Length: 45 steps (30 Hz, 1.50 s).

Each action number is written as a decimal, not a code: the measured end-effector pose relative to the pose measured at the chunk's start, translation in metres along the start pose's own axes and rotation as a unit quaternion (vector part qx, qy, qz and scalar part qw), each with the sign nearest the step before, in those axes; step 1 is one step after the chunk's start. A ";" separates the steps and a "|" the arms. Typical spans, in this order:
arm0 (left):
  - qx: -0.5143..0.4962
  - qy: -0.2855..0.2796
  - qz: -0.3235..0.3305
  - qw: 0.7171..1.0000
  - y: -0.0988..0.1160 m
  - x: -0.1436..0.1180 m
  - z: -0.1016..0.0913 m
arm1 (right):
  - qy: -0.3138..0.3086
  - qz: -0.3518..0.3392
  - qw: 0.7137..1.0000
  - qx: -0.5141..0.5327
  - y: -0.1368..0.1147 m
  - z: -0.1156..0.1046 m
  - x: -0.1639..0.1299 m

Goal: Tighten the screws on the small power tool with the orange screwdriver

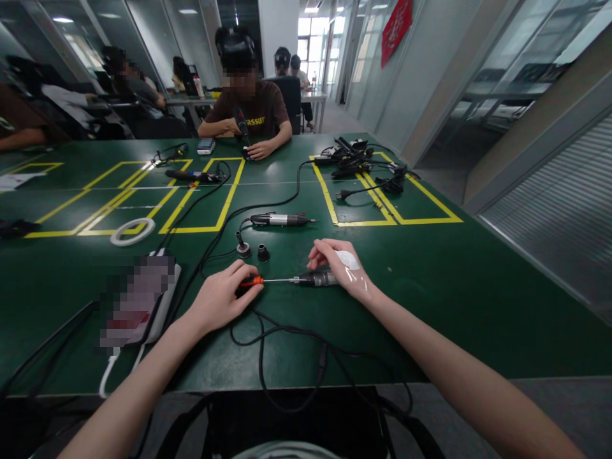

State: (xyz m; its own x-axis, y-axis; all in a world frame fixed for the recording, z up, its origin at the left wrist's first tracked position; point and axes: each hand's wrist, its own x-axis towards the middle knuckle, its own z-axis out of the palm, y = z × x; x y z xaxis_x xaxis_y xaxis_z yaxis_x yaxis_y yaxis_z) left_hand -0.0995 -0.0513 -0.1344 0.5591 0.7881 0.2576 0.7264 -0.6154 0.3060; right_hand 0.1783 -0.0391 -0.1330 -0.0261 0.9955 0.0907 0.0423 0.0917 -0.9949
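Observation:
My left hand (224, 293) is closed around the red-orange handle of a screwdriver (258, 280). The screwdriver's thin metal shaft points right and meets the front end of a dark electric screwdriver (315, 278), in line with it. My right hand (343, 264), with a white patch on its back, lies over the rear of that tool with its fingers curled; the palm hides the grip. Just beyond my hands are a black nose cap (262, 252) and a round metal-and-black fitting (243, 247). Another electric screwdriver (282, 220) lies farther back.
Black cables (291, 328) loop near the table's front edge. On the left lie a phone (138, 299) and a white ring (132, 231). A heap of black tools and cords (349, 156) sits at the back right. Across the green table (478, 306), a person (261, 111) handles a tool.

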 end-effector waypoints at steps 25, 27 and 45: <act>-0.029 0.041 0.039 0.998 0.002 -0.006 0.012 | -0.019 -0.010 0.998 -0.066 -0.003 0.003 -0.007; -0.036 0.042 0.040 0.998 0.003 -0.006 0.012 | -0.016 -0.012 0.997 -0.072 -0.002 0.003 -0.007; -0.132 0.034 0.007 0.991 0.000 -0.006 0.010 | -0.012 -0.021 0.997 -0.078 0.000 0.004 -0.009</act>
State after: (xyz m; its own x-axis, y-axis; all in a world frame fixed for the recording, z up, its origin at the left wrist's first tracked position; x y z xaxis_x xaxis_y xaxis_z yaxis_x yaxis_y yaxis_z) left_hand -0.0990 -0.0563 -0.1450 0.5337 0.7823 0.3213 0.5839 -0.6157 0.5291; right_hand 0.1742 -0.0477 -0.1342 -0.0538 0.9902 0.1285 0.1960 0.1367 -0.9710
